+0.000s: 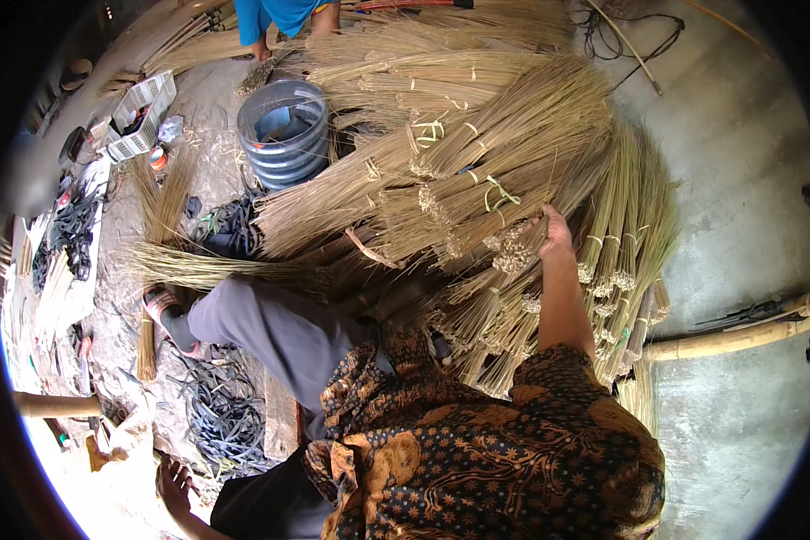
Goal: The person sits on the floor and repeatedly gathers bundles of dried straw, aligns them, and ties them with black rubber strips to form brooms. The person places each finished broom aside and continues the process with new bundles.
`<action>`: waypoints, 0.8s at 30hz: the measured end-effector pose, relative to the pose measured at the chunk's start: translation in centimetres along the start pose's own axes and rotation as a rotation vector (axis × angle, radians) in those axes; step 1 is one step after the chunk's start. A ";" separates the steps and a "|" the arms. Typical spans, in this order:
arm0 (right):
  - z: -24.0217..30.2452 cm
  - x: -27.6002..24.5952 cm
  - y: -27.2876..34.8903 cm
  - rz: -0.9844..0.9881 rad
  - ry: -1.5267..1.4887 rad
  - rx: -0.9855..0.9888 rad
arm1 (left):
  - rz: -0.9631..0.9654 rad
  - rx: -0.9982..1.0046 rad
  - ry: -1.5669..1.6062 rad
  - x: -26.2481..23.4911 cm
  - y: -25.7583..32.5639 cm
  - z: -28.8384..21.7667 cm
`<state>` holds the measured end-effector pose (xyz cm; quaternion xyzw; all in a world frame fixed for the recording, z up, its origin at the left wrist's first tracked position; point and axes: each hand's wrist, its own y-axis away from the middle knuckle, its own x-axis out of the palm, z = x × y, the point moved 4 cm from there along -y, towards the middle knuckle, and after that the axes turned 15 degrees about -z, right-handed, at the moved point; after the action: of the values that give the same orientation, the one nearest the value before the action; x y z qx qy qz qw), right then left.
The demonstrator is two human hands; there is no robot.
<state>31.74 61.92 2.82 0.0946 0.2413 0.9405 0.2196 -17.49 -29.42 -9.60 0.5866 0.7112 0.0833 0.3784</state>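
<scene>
To the right, my right hand is closed at the pale cut ends of a bundle of dried broom-grass stalks. Its fingers are partly hidden among the stalks. That bundle lies on a large heap of tied straw-coloured bundles; more greenish ones lean just right of my forearm. At the lower left my left hand is held out with its fingers apart and nothing in it. A tangle of black strips lies on the floor beside that hand. Thin stalks lie across by my knee.
A clear ribbed tub stands left of the heap, with a white plastic crate farther left. Another person in blue clothing is at the far edge. A bamboo pole lies against the right wall; a wooden board is beside my legs.
</scene>
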 end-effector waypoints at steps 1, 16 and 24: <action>0.0 1.0 1.5 0.025 -0.124 0.051 | 0.001 0.014 -0.021 0.0 -0.1 -0.1; -11.5 15.1 37.9 1.921 0.016 0.120 | 0.570 0.726 0.371 20.1 23.0 -19.8; -22.3 12.0 46.2 2.120 0.753 0.458 | 0.437 0.303 1.031 23.9 26.0 -26.0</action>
<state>-2.19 21.82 7.30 0.0008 0.2563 0.5552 -0.7913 -14.57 8.29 12.73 0.6510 0.6701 0.3317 -0.1308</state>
